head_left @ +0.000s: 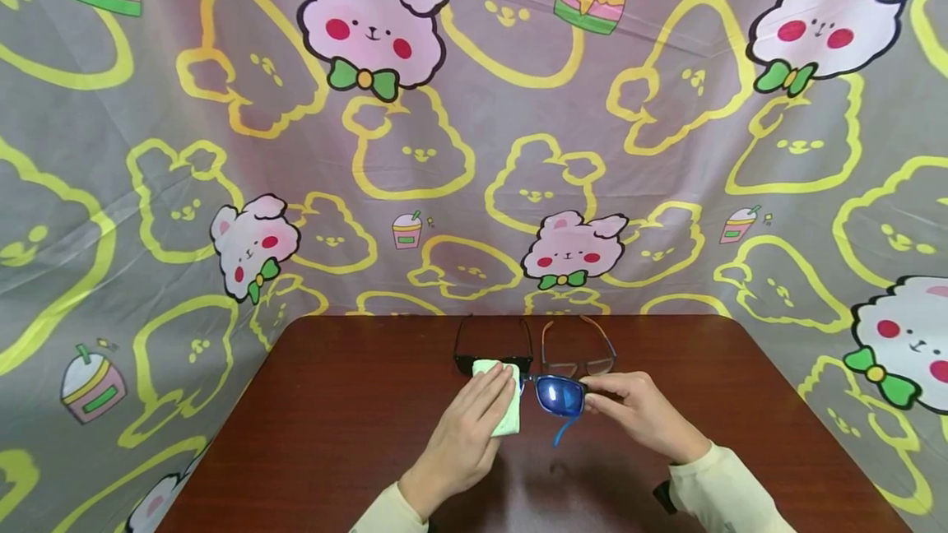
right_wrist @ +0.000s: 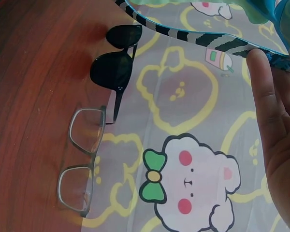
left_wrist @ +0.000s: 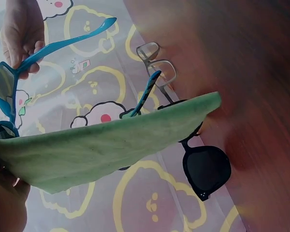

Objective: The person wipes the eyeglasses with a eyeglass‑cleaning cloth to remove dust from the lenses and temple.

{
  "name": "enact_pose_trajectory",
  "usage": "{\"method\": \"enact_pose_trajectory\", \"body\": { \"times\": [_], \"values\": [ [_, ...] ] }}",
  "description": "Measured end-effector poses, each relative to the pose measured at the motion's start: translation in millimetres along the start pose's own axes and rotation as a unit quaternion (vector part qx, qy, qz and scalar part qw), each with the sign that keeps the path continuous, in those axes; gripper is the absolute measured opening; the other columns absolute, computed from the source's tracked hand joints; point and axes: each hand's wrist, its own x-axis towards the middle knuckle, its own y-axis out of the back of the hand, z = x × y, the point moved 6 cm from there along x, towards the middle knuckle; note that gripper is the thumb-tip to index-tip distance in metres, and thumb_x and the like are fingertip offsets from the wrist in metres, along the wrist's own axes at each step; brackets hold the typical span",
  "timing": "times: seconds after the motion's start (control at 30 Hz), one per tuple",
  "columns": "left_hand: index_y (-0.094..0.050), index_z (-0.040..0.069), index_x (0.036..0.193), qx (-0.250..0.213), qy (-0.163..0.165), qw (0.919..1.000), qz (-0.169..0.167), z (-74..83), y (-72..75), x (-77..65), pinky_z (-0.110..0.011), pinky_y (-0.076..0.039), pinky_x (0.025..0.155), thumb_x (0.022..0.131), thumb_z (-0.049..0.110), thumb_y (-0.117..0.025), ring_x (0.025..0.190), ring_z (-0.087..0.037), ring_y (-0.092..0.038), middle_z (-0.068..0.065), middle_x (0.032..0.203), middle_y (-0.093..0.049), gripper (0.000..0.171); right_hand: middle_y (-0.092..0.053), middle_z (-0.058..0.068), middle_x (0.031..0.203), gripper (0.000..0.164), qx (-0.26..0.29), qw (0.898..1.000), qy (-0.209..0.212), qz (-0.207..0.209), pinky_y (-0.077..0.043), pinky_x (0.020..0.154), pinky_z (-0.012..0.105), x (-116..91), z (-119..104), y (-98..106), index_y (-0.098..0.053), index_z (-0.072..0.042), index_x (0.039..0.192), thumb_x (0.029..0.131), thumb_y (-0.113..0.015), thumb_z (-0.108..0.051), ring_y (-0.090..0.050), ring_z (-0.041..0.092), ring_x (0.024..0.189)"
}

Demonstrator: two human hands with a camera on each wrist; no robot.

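Blue-framed sunglasses (head_left: 560, 396) with mirrored blue lenses are held above the table. My right hand (head_left: 644, 414) pinches them at the hinge end of one side; a zebra-striped temple (right_wrist: 183, 36) shows in the right wrist view. My left hand (head_left: 462, 426) holds a folded pale green cloth (head_left: 507, 422) at the other lens, with the fingers lying along the cloth. That lens is mostly hidden by the cloth. In the left wrist view the cloth (left_wrist: 101, 145) spans the width below the blue temple (left_wrist: 70, 43), and the left thumb is mostly hidden.
Black sunglasses (right_wrist: 111, 70) and grey-framed clear eyeglasses (right_wrist: 88, 130) lie side by side at the back of the brown table (head_left: 333, 418), temples pointing away. A patterned curtain (head_left: 474, 122) with cartoon rabbits hangs behind and along both sides of the table.
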Motion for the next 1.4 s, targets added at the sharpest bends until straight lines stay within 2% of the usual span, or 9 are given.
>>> {"method": "enact_pose_trajectory", "body": {
  "times": [0.23, 0.47, 0.7, 0.77, 0.87, 0.97, 1.07, 1.2, 1.4],
  "values": [
    [-0.05, -0.004, 0.131, 0.017, -0.006, 0.9998, -0.013, 2.4, -2.3, 1.6, -0.045, -0.035, 0.103, 0.074, 0.01, -0.047, 0.13, -0.03, -0.041, -0.016, 0.14, -0.045, 0.059, -0.07, 0.006, 0.094, 0.022, 0.006, 1.0, -0.009, -0.01, -0.054, 0.065, 0.026, -4.5, 25.4, -5.2, -0.068, 0.002, 0.109, 0.088, -0.063, -0.002, -0.066, 0.007, 0.075],
    [-0.053, -0.005, 0.128, 0.022, -0.005, 0.9997, -0.013, 3.1, -4.1, 3.2, -0.044, -0.035, 0.103, 0.078, 0.012, -0.046, 0.129, -0.029, -0.042, -0.016, 0.139, -0.046, 0.053, -0.07, 0.002, 0.097, 0.022, 0.013, 1.0, 0.005, -0.011, -0.054, 0.066, 0.026, -4.7, 25.6, -5.9, -0.068, -0.005, 0.111, 0.09, -0.062, -0.01, -0.068, 0.013, 0.077],
    [-0.052, -0.005, 0.128, 0.021, 0.0, 0.9997, -0.012, 3.6, -6.1, 3.9, -0.043, -0.035, 0.103, 0.076, 0.01, -0.046, 0.129, -0.029, -0.042, -0.017, 0.139, -0.046, 0.054, -0.07, -0.002, 0.097, 0.021, -0.013, 0.999, 0.029, -0.01, -0.054, 0.065, 0.026, -3.8, 23.9, -7.1, -0.069, -0.008, 0.11, 0.09, -0.063, -0.011, -0.067, 0.013, 0.079],
    [-0.053, -0.005, 0.128, 0.024, 0.002, 0.9996, -0.012, 4.0, -6.9, 3.9, -0.043, -0.034, 0.104, 0.08, 0.01, -0.044, 0.129, -0.029, -0.042, -0.018, 0.139, -0.046, 0.051, -0.07, -0.002, 0.097, 0.021, -0.014, 0.999, 0.033, -0.01, -0.054, 0.065, 0.026, -3.6, 23.6, -7.2, -0.069, -0.007, 0.11, 0.09, -0.063, -0.011, -0.067, 0.014, 0.079],
    [-0.052, -0.006, 0.128, 0.025, 0.008, 0.9996, -0.01, 4.4, -7.5, 4.5, -0.043, -0.034, 0.104, 0.092, 0.014, -0.035, 0.129, -0.03, -0.042, -0.018, 0.138, -0.046, 0.045, -0.07, -0.002, 0.098, 0.022, -0.015, 0.999, 0.035, -0.011, -0.054, 0.065, 0.025, -3.5, 23.6, -7.3, -0.069, -0.007, 0.111, 0.09, -0.063, -0.01, -0.067, 0.014, 0.08],
    [-0.051, -0.006, 0.129, 0.02, 0.015, 0.9996, -0.01, 4.4, -7.6, 5.9, -0.044, -0.034, 0.104, 0.1, 0.019, -0.025, 0.13, -0.03, -0.041, -0.019, 0.139, -0.045, 0.047, -0.07, -0.001, 0.098, 0.022, -0.016, 0.999, 0.038, -0.008, -0.054, 0.065, 0.025, -2.9, 22.8, -7.2, -0.069, -0.007, 0.111, 0.09, -0.063, -0.01, -0.066, 0.012, 0.082],
    [-0.05, -0.007, 0.13, 0.013, 0.02, 0.9997, -0.009, 4.6, -7.2, 7.6, -0.045, -0.033, 0.104, 0.097, 0.016, -0.032, 0.13, -0.03, -0.04, -0.019, 0.14, -0.044, 0.044, -0.07, -0.001, 0.098, 0.022, -0.017, 0.999, 0.038, -0.008, -0.054, 0.066, 0.025, -1.7, 21.6, -7.9, -0.069, -0.007, 0.111, 0.09, -0.063, -0.01, -0.066, 0.01, 0.084],
    [-0.049, -0.007, 0.131, 0.003, 0.021, 0.9997, -0.006, 5.6, -7.4, 10.2, -0.045, -0.034, 0.104, 0.083, 0.01, -0.046, 0.13, -0.031, -0.041, -0.02, 0.138, -0.046, 0.05, -0.07, -0.001, 0.097, 0.022, -0.023, 0.999, 0.043, -0.009, -0.053, 0.066, 0.024, -0.7, 20.3, -9.1, -0.069, -0.007, 0.111, 0.09, -0.063, -0.01, -0.066, 0.009, 0.085],
    [-0.049, -0.007, 0.132, -0.003, 0.028, 0.9995, -0.01, 6.3, -9.4, 12.4, -0.044, -0.033, 0.104, 0.082, 0.007, -0.046, 0.131, -0.029, -0.04, -0.019, 0.139, -0.046, 0.052, -0.07, -0.002, 0.098, 0.022, -0.035, 0.998, 0.054, -0.007, -0.053, 0.066, 0.024, 0.3, 19.5, -10.6, -0.069, -0.008, 0.11, 0.09, -0.064, -0.01, -0.065, 0.008, 0.084]
  ]
}}
